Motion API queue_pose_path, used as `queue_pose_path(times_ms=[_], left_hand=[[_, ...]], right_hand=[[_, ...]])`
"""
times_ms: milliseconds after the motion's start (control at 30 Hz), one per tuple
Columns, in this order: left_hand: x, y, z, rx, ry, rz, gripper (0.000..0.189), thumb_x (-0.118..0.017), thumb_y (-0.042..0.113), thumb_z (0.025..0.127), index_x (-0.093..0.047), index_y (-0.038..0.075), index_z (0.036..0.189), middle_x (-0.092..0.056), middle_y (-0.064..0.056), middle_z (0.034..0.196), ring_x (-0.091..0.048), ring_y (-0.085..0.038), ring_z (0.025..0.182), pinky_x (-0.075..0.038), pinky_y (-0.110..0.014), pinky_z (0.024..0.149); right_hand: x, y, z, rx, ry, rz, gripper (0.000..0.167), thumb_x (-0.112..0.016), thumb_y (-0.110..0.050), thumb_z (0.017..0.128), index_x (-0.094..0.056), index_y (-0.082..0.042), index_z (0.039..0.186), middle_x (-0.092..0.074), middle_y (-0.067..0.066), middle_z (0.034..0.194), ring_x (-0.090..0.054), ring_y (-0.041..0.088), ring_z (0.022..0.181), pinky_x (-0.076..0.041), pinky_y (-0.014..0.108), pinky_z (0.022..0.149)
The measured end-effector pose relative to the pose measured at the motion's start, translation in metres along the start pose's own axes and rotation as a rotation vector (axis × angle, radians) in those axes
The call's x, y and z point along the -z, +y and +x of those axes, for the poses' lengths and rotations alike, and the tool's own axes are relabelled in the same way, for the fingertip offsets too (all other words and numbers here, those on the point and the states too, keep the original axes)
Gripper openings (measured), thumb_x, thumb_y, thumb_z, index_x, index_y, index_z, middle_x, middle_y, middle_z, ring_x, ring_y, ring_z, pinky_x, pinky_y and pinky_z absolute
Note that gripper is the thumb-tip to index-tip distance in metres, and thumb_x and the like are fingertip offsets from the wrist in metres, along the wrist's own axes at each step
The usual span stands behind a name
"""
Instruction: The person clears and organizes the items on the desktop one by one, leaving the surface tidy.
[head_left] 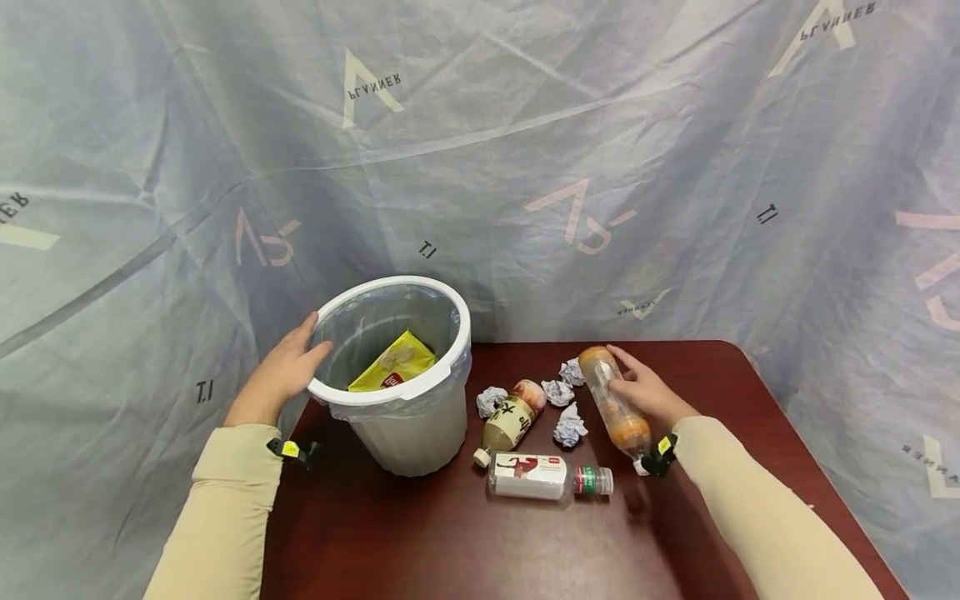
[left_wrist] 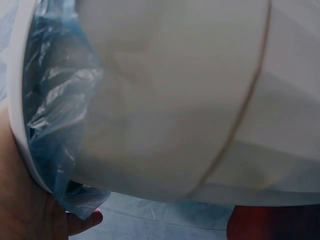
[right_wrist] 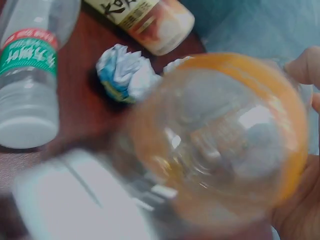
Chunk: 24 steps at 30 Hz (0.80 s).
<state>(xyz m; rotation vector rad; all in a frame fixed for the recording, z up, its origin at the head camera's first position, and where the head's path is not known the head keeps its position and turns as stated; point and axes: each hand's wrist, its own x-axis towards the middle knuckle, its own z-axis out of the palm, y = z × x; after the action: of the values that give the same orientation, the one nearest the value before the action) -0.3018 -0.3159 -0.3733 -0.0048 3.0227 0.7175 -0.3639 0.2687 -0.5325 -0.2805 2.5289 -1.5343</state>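
My left hand (head_left: pixel 283 372) holds the white rim of a trash bin (head_left: pixel 420 429), thumb on the inner side and fingers outside. A translucent bag (left_wrist: pixel 65 105) lines the bin and folds over its edge. Inside lies a yellow snack packet (head_left: pixel 396 363). On the right, my right hand (head_left: pixel 648 390) grips a clear plastic bottle (head_left: pixel 611 396) with orange bands round its middle. The bottle is tilted, its white cap (right_wrist: pixel 80 200) toward me, and it looms large in the right wrist view.
A clear bottle with a green label (head_left: pixel 529 477) lies at the front of the table (head_left: pixel 450 546). Behind it lies a cream-labelled bottle (head_left: pixel 512 419). Several crumpled paper balls (head_left: pixel 570 427) are scattered between the bin and my right hand. A grey printed sheet (head_left: pixel 480 167) hangs behind.
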Motion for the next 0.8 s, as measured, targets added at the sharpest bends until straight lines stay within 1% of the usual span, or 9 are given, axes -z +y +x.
queue_pose_path(times_ms=[67,133,267,367,500,600,667,733,800], left_hand=[[0.0,0.0,0.001,-0.004,-0.001,0.003,0.075,-0.032,0.047,0.106,0.003,0.014,0.163,-0.008,-0.032,0.164,-0.011,-0.055,0.148,-0.014,-0.071,0.115],[0.001,0.0,0.002,-0.007,-0.001,0.006,0.075,-0.032,0.047,0.106,0.003,0.014,0.163,-0.008,-0.031,0.164,-0.011,-0.055,0.148,-0.014,-0.071,0.115],[0.001,0.0,0.001,-0.006,-0.004,0.006,0.075,-0.032,0.046,0.106,0.003,0.013,0.163,-0.009,-0.032,0.164,-0.012,-0.055,0.148,-0.015,-0.07,0.115],[0.002,0.001,-0.002,-0.008,-0.003,0.006,0.075,-0.033,0.045,0.106,0.003,0.011,0.163,-0.01,-0.033,0.163,-0.013,-0.055,0.147,-0.016,-0.07,0.115],[0.002,-0.001,-0.004,-0.009,0.001,0.006,0.075,-0.034,0.044,0.106,0.002,0.011,0.163,-0.01,-0.034,0.163,-0.013,-0.055,0.147,-0.016,-0.07,0.115],[0.001,-0.001,-0.003,-0.009,0.004,0.006,0.075,-0.034,0.044,0.106,0.002,0.012,0.163,-0.01,-0.033,0.163,-0.013,-0.055,0.147,-0.016,-0.07,0.115],[0.001,-0.001,-0.003,-0.01,0.003,0.004,0.075,-0.035,0.044,0.106,0.002,0.013,0.163,-0.01,-0.033,0.163,-0.013,-0.055,0.147,-0.016,-0.07,0.115],[0.001,-0.001,-0.002,-0.013,0.001,0.001,0.075,-0.035,0.044,0.106,0.002,0.012,0.163,-0.01,-0.032,0.163,-0.013,-0.055,0.147,-0.016,-0.07,0.116],[0.0,-0.001,-0.002,-0.015,0.0,-0.002,0.076,-0.035,0.044,0.106,0.002,0.012,0.163,-0.01,-0.032,0.163,-0.013,-0.055,0.147,-0.016,-0.069,0.116]], right_hand=[[0.003,-0.015,-0.001,-0.008,-0.016,-0.005,0.078,-0.06,-0.012,0.098,-0.019,-0.015,0.164,-0.054,0.034,0.115,-0.064,0.032,0.087,-0.058,0.043,0.066],[0.005,-0.035,-0.007,-0.01,-0.042,0.009,0.078,-0.059,-0.011,0.098,-0.017,-0.015,0.164,-0.053,0.035,0.116,-0.065,0.033,0.087,-0.058,0.044,0.066],[0.006,-0.042,-0.004,0.012,-0.039,-0.025,0.076,-0.058,-0.016,0.098,-0.019,-0.022,0.164,-0.052,0.032,0.121,-0.064,0.034,0.093,-0.058,0.043,0.07],[0.005,-0.036,0.007,0.05,-0.02,-0.054,0.075,-0.057,-0.02,0.098,-0.021,-0.026,0.164,-0.051,0.03,0.128,-0.062,0.036,0.101,-0.056,0.043,0.075],[0.004,-0.052,0.011,0.064,-0.039,-0.033,0.071,-0.054,-0.023,0.1,-0.022,-0.029,0.163,-0.043,0.027,0.145,-0.058,0.039,0.112,-0.054,0.044,0.082],[0.003,-0.063,0.014,0.079,-0.056,-0.005,0.066,-0.051,-0.022,0.103,-0.024,-0.031,0.162,-0.039,0.026,0.15,-0.057,0.039,0.113,-0.053,0.044,0.084],[0.001,-0.071,0.016,0.107,-0.061,0.002,0.061,-0.049,-0.021,0.105,-0.027,-0.029,0.162,-0.042,0.029,0.146,-0.058,0.038,0.111,-0.053,0.043,0.082],[-0.001,-0.078,0.019,0.137,-0.063,0.014,0.056,-0.048,-0.018,0.106,-0.031,-0.024,0.159,-0.048,0.031,0.136,-0.06,0.036,0.105,-0.054,0.042,0.08],[-0.004,-0.086,0.021,0.166,-0.069,0.017,0.05,-0.048,-0.016,0.106,-0.036,-0.018,0.155,-0.051,0.031,0.127,-0.061,0.034,0.1,-0.054,0.042,0.078]])
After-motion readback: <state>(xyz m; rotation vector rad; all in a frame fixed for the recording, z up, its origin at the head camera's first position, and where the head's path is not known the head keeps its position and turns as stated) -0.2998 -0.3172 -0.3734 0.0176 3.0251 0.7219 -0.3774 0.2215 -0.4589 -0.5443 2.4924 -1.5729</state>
